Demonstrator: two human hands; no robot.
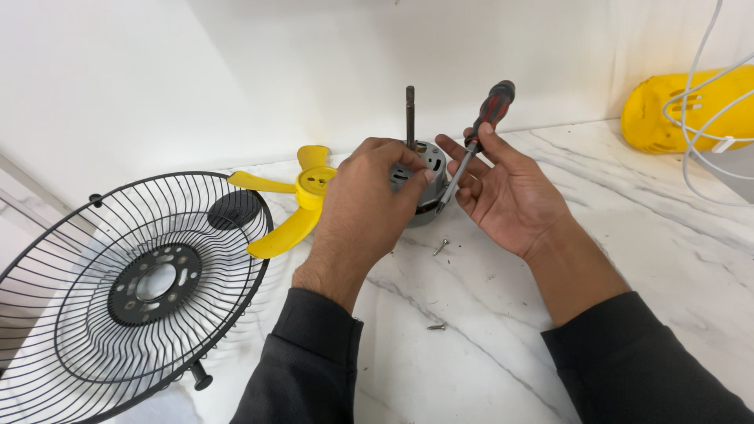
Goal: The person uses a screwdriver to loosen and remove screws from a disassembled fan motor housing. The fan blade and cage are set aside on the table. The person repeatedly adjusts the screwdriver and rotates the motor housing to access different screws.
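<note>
A grey fan motor (430,166) with an upright dark shaft (410,114) stands on the white marble counter (628,259). My left hand (365,204) wraps over its left side and grips it. My right hand (506,188) holds a screwdriver (481,129) with a red and black handle; its tip rests against the motor's right side. Two loose screws lie on the counter, one (442,246) just in front of the motor and one (437,327) nearer to me.
A yellow three-blade fan propeller (302,200) lies left of the motor. A black wire fan guard (118,290) sits at the left counter edge. A yellow housing (675,110) and white cables (711,94) are at the far right. A white wall rises behind.
</note>
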